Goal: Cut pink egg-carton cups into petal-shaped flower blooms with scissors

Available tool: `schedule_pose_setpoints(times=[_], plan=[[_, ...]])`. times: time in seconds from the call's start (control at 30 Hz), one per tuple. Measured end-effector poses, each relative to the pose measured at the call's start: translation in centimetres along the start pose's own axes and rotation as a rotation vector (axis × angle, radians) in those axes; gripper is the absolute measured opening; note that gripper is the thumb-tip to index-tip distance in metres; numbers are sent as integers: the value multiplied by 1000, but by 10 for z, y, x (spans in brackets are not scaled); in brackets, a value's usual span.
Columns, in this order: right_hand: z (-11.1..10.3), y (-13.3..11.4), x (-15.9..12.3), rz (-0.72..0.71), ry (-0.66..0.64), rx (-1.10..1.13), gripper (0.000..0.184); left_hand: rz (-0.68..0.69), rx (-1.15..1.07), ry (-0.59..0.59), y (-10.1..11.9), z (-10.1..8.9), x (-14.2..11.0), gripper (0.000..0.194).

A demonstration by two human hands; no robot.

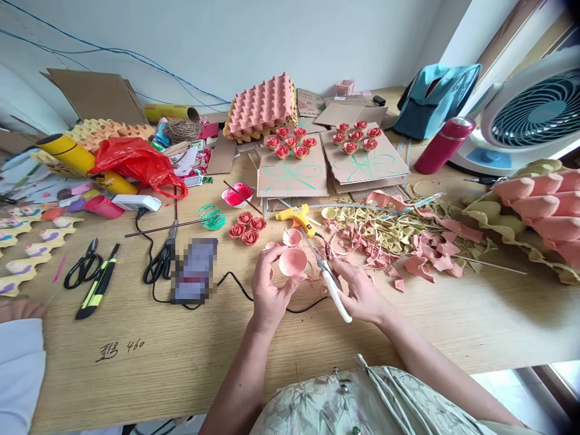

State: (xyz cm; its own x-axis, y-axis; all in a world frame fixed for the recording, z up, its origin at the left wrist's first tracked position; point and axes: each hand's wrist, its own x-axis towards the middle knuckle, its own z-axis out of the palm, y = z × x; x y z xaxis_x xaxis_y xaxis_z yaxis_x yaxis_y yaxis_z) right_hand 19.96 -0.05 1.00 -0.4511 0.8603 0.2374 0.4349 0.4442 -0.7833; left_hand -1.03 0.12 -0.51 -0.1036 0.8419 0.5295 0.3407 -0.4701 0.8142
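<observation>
A round pink egg-carton cup [292, 262] is pinched between the thumb and fingers of my left hand [270, 281], its hollow side facing me. My right hand [357, 290] grips scissors [336, 295] with white handles; their blades point up and left, close to the cup's right side. Just beyond the held cup stands another pink cup [293, 238] on the table. A yellow glue gun [296, 219] lies behind it. Several red paper-pulp roses [247, 228] sit to the left of the glue gun.
Pink and yellow carton scraps [389, 235] cover the right side. Cardboard pieces with several roses [292, 175] lie behind. Left are a phone [194, 272], black scissors [84, 266], a utility knife [97, 284] and a paint bowl [237, 194]. A co-worker's sleeve [20, 368] shows at far left.
</observation>
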Motion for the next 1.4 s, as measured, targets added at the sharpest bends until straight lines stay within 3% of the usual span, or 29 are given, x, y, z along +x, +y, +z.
schedule_pose_setpoints(times=[0.17, 0.8, 1.2, 1.4], plan=[[0, -1, 1, -78, -28, -94, 19, 42, 37, -28, 0, -1, 0, 52], [1, 1, 1, -89, -5, -152, 18, 121, 83, -24, 2, 0, 1, 51], [1, -1, -2, -42, -11, -65, 26, 106, 90, -27, -4, -2, -2, 54], [5, 0, -5, 66, -2, 21, 32, 75, 89, -23, -3, -3, -1, 55]])
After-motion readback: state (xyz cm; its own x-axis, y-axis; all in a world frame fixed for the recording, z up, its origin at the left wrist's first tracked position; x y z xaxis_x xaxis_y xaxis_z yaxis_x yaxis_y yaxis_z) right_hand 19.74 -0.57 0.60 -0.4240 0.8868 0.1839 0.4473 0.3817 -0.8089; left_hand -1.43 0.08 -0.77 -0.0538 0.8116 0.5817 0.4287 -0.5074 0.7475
